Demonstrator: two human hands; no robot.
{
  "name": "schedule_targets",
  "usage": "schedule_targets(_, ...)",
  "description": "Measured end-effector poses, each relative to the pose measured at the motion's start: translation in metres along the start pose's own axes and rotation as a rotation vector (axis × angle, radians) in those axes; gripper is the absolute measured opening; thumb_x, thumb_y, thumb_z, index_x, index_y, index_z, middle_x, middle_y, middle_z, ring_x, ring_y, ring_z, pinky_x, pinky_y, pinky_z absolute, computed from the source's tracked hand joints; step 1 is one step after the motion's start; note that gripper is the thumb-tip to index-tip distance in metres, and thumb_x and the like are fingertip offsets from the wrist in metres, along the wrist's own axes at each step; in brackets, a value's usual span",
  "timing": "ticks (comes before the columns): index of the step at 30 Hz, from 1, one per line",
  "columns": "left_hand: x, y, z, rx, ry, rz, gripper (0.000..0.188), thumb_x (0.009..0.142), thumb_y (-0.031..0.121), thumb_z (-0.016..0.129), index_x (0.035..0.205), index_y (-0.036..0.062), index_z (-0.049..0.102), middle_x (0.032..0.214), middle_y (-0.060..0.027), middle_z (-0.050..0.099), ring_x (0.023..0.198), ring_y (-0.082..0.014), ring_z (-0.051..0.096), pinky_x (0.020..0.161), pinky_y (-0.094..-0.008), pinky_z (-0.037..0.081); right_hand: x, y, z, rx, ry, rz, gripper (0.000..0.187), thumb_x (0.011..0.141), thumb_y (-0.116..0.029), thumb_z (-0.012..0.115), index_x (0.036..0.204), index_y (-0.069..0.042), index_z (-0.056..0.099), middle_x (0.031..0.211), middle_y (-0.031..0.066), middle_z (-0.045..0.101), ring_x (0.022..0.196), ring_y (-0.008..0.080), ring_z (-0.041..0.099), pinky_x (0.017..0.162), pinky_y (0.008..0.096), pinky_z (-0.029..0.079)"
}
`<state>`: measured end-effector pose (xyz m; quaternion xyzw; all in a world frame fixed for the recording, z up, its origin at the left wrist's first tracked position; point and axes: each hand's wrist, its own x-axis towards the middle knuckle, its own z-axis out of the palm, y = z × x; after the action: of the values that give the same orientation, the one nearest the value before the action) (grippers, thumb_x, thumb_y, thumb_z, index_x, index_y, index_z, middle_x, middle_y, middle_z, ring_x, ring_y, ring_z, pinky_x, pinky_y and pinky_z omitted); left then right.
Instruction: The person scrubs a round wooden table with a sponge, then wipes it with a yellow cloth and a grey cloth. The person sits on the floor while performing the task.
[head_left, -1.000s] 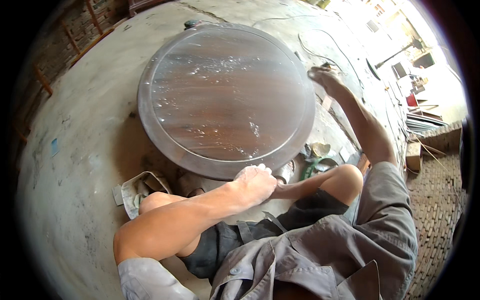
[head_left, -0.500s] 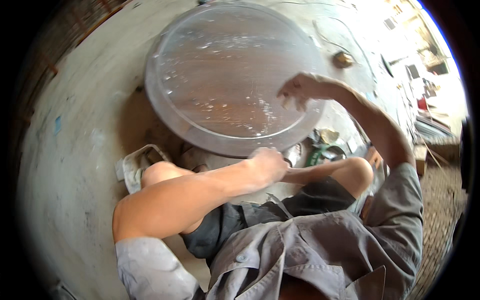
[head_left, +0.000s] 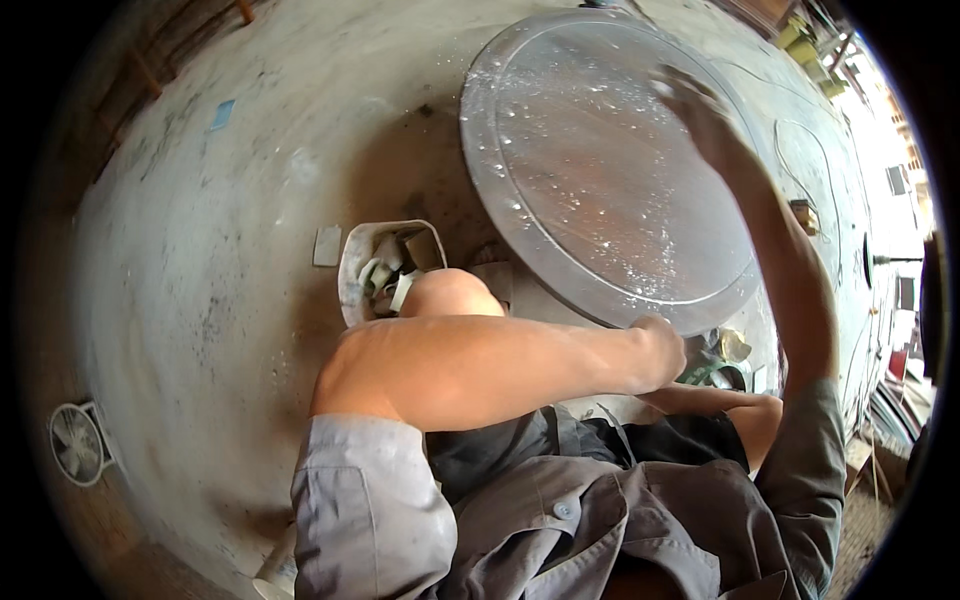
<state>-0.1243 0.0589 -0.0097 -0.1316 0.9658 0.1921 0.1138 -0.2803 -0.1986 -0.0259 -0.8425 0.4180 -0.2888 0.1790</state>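
Note:
A round dark wooden tabletop (head_left: 600, 190) lies in front of me, specked with white bits and dust. My right hand (head_left: 692, 105) reaches over its far right part. Its fingers are smeared by motion, so whether they hold anything is unclear. My left hand (head_left: 655, 355) is closed in a fist beside the tabletop's near edge, above my bent leg. Whatever it may grip is hidden.
Left of my knee stands a pale open bin (head_left: 350, 275) with scraps inside, beside a small pale square (head_left: 327, 246). A fan (head_left: 78, 443) sits far left. A green can (head_left: 725, 377) is near the tabletop's near right edge. Cables (head_left: 800, 150) run along the floor at right.
My view has swung left, so the tabletop sits farther right. My right hand has moved from the tabletop's near right part toward its far side. The left hand stays a fist.

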Motion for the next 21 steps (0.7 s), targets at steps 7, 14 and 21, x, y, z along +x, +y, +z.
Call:
schedule_targets(7,-0.003,-0.011,-0.009,-0.111,0.085,0.012,0.013,0.079,0.017,0.065,0.081,0.0064,0.073,0.082,-0.0115,0.071,0.084,-0.0277,0.07,0.07,-0.0394,0.059,-0.121,0.087,-0.099,0.263,-0.165,0.274,0.063,0.094,-0.034,0.065,0.14,0.002,0.043,0.135,0.0216,0.052,0.128,0.0308,0.052,0.114,0.0397,0.039)
schedule_targets(14,-0.013,-0.017,-0.03,-0.141,0.068,0.044,0.029,0.09,0.022,0.064,0.108,-0.0008,0.061,0.106,-0.0172,0.064,0.104,-0.0343,0.06,0.091,-0.0415,0.049,-0.189,0.099,-0.173,0.982,0.377,0.413,0.055,0.096,-0.021,0.052,0.141,0.006,0.036,0.138,0.0269,0.047,0.131,0.0358,0.045,0.117,0.0444,0.028)
schedule_targets(21,-0.016,-0.029,-0.017,-0.248,0.091,0.07,0.034,0.09,0.017,0.066,0.116,-0.0038,0.061,0.117,-0.0241,0.064,0.111,-0.0394,0.059,0.096,-0.0424,0.047,-0.414,0.009,-0.185,1.006,1.05,0.895,0.037,0.105,-0.01,0.031,0.137,0.009,0.035,0.135,0.0225,0.049,0.122,0.0301,0.055,0.108,0.0329,0.049)
